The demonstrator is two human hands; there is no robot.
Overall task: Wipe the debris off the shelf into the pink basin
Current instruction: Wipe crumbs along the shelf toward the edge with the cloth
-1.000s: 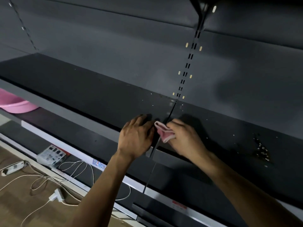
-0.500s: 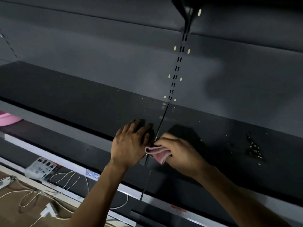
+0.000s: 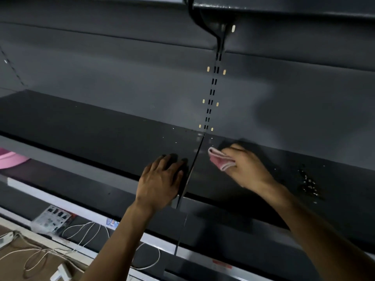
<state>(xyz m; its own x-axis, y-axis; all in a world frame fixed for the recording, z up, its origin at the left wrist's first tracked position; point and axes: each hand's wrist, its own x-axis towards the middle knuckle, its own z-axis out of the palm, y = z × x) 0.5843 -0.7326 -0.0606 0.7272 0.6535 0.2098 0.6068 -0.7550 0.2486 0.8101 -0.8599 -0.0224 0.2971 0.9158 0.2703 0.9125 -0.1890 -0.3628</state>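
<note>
A dark grey shelf (image 3: 101, 130) runs across the view, split by a narrow seam. My right hand (image 3: 246, 169) is shut on a folded pink cloth (image 3: 220, 160) and presses it on the shelf just right of the seam, near the back. My left hand (image 3: 160, 183) lies flat with its fingers apart at the shelf's front edge, left of the seam. A patch of pale debris (image 3: 309, 184) is scattered on the shelf to the far right. Small specks (image 3: 174, 136) dot the shelf near the back wall. Only the rim of the pink basin (image 3: 12, 159) shows at the far left, on the lower shelf.
A slotted upright (image 3: 212, 92) rises on the back panel above the seam, under an upper shelf bracket. Below lie a lower shelf with a price strip, a printed packet (image 3: 53, 218), white cables (image 3: 81, 236) and a power strip on brown cardboard.
My right hand has carried the cloth from the shelf's front edge by the seam up and right toward the back. My left hand stays at the front edge. The camera has panned right.
</note>
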